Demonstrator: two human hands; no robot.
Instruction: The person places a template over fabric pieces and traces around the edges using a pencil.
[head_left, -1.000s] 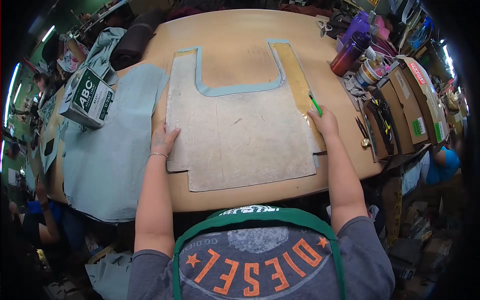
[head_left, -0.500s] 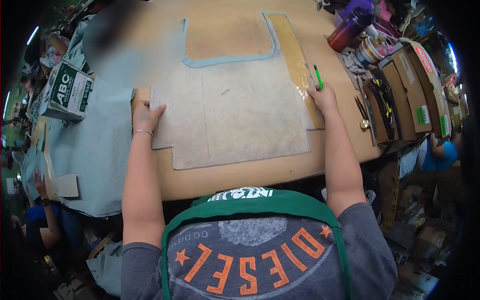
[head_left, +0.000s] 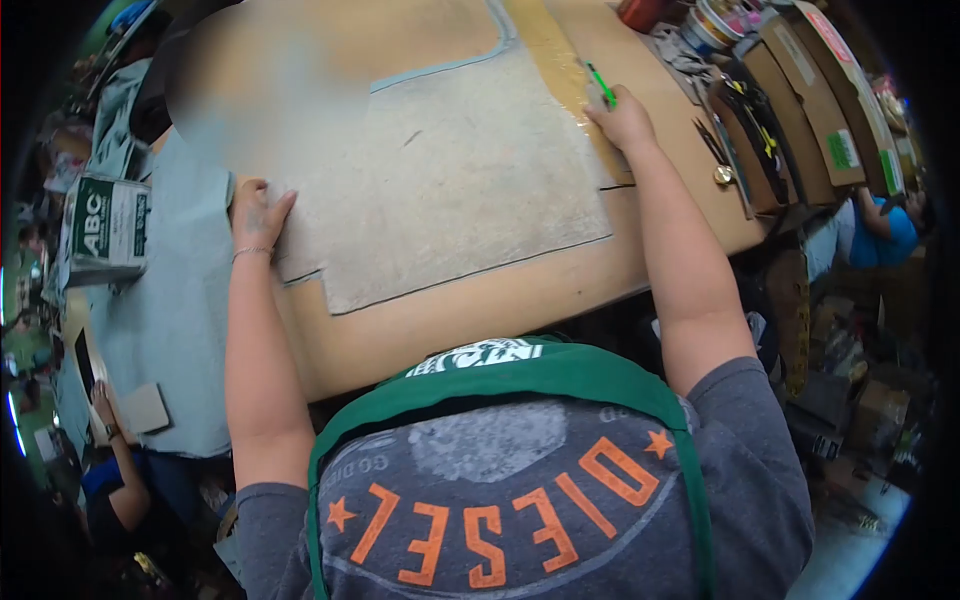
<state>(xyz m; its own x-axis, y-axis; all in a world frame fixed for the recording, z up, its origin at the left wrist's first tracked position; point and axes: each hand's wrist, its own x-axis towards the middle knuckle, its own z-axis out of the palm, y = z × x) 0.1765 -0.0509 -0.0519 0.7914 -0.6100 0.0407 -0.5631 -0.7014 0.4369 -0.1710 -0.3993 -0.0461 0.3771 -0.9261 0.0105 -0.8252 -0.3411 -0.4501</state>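
Observation:
A large, flat grey pattern board [head_left: 450, 180] lies on the tan tabletop, with a U-shaped cutout edged in light blue on its far side. Its right side carries a strip of shiny yellow tape [head_left: 548, 60]. My left hand [head_left: 260, 215] grips the board's left edge, thumb on top and fingers curled at the side. At the right edge, over the tape, my right hand [head_left: 625, 122] is closed, with a green pen [head_left: 601, 84] sticking up from it. The board's far left part is blurred out.
Pale blue-grey sheet material [head_left: 170, 330] covers the table's left side, with an ABC tin [head_left: 105, 230] on it. Open cardboard boxes [head_left: 790, 110] with tools stand at right, near scissors [head_left: 712, 140]. A co-worker's hand [head_left: 103, 400] is at far left; another person in blue [head_left: 885, 230] sits at right.
The view has turned, so the board sits higher and more tilted in it. Both hands stay at the board's side edges, and the pen remains in my right hand.

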